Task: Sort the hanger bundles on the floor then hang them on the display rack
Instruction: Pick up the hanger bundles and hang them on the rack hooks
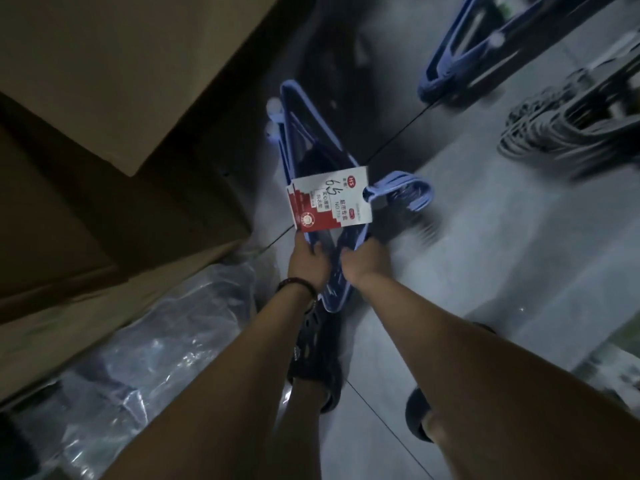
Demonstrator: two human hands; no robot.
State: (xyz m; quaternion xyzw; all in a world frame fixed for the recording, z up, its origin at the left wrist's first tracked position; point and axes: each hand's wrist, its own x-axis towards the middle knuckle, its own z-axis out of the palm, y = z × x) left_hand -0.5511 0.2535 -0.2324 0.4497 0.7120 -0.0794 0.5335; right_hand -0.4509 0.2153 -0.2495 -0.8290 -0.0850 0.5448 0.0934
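A bundle of blue plastic hangers (313, 140) with a red and white label card (330, 202) is held above the grey floor in the middle of the view. My left hand (308, 263) grips its near left edge just under the card. My right hand (363, 259) grips the near right edge beside it. The bundle's hooks (408, 190) stick out to the right. A second blue hanger bundle (460, 60) lies on the floor at the top right. A grey hanger bundle (561, 129) lies at the far right.
Stacked cardboard boxes (104, 133) fill the left side. Crumpled clear plastic wrap (145, 348) lies on the floor below them. My feet in dark shoes (315, 355) stand under my arms on the tiled floor (485, 271).
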